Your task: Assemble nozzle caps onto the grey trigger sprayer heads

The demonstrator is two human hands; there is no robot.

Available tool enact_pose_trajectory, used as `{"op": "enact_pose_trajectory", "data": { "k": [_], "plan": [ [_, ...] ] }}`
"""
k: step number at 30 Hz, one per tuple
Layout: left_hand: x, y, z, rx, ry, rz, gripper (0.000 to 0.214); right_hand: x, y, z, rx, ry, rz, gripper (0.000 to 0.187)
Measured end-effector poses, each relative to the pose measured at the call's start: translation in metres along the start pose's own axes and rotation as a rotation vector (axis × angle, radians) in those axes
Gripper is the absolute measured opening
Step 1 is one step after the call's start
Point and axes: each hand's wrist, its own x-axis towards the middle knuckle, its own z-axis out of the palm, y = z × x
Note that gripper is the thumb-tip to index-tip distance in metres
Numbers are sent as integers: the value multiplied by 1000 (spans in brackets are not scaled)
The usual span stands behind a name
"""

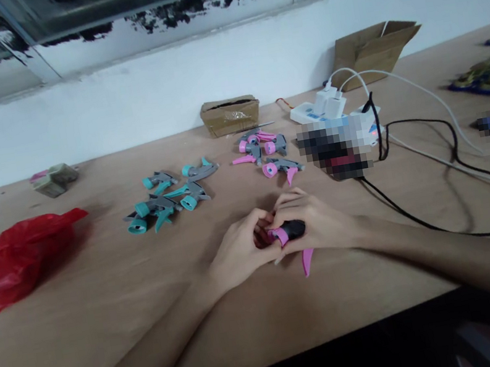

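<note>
Just in front of me, a pink and dark grey trigger spray head (294,229) is held between both hands. My right hand (326,217) wraps round its dark body, and the pink trigger sticks out below the fingers. My left hand (239,247) curls its fingers and thumb about the pink ring end, partly hiding it. Beyond my hands lie several pink and grey spray heads (275,168). To their left is a loose group of teal and grey spray heads (159,204).
A red plastic bag (27,257) lies at the left. Along the wall stand a greyish block (55,181), a small carton (231,117) and an open cardboard box (368,53). A power strip (303,113) and a looping black cable (469,233) occupy the right side.
</note>
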Motion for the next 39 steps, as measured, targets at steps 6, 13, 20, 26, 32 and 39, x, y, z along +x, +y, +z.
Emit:
{"op": "enact_pose_trajectory", "data": {
  "k": [6,13,20,26,32,39],
  "plan": [
    [-2,5,4,65,30,-8,23,-1,-1,-2,-13,-35,20,19],
    [-4,6,9,75,98,-20,21,-4,-3,1,-37,12,54,18],
    [0,-2,1,-143,-13,-25,23,-9,-7,2,-70,120,59,32],
    [0,-5,10,-310,41,-22,25,-9,-12,1,-174,272,59,17],
    [-5,-2,14,-329,24,-18,26,-10,-18,3,-218,270,0,13],
    [-7,6,8,-134,40,-18,26,-11,-18,2,-269,213,13,14]
  ]
}}
